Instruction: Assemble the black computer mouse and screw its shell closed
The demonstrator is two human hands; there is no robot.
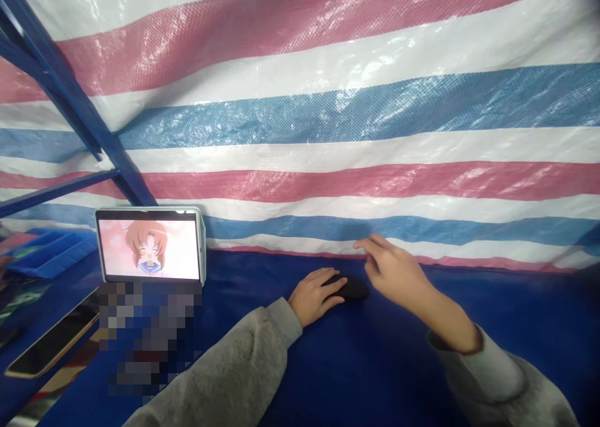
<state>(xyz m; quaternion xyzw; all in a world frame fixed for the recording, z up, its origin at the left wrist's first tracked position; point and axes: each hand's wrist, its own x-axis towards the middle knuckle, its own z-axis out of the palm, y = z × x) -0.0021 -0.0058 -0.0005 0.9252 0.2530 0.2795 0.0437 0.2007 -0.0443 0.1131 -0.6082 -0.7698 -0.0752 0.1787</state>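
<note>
A dark, rounded, flat object (354, 287) lies on the blue table surface (347, 364) near the striped sheet. My left hand (315, 296) rests at its left end, fingers spread and touching it, their tips over its edge. Just right of and above this object is my right hand (391, 269), raised, with its index finger stretched out to the left and the other fingers bent. Nothing shows between the fingers of my right hand. Both arms are in grey sleeves.
A tablet (150, 247) with a cartoon picture stands at the left. A phone (56, 336) lies in front of it, beside a pixelated patch. Behind are a blue tray (51, 255), a blue metal frame (75, 95) and a striped plastic sheet (328, 117).
</note>
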